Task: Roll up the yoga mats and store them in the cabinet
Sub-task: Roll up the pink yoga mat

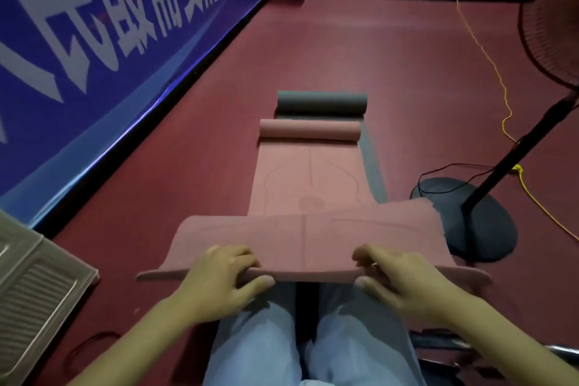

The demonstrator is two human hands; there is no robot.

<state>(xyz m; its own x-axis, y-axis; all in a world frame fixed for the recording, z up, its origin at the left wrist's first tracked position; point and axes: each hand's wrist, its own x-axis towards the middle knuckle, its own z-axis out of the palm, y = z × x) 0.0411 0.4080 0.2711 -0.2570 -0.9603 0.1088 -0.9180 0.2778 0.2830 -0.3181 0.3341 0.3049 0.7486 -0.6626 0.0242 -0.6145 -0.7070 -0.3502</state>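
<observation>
Overall, a dark red floor [360, 50] fills the view, bordered on the left by a long blue banner [94, 41] with large white characters. To the right stands a black pedestal fan [551, 19], its round base [470, 219] on the floor just beside the mats, with a yellow cord [488, 63] trailing past it. A grey ribbed panel [34, 285] lies at the lower left. Centrally, a pink yoga mat [307, 178] lies lengthwise on the floor, its far end curled into a roll and its near end lifted off the floor. Under it, showing along its right edge, lies a grey yoga mat [322, 102], its far end likewise rolled, just beyond the pink roll. The left hand [225, 276] and right hand [404, 279] each grip the pink mat's near edge, fingers curled over the top, thumbs beneath. Pale blue trouser legs [260, 338] show below the hands.
</observation>
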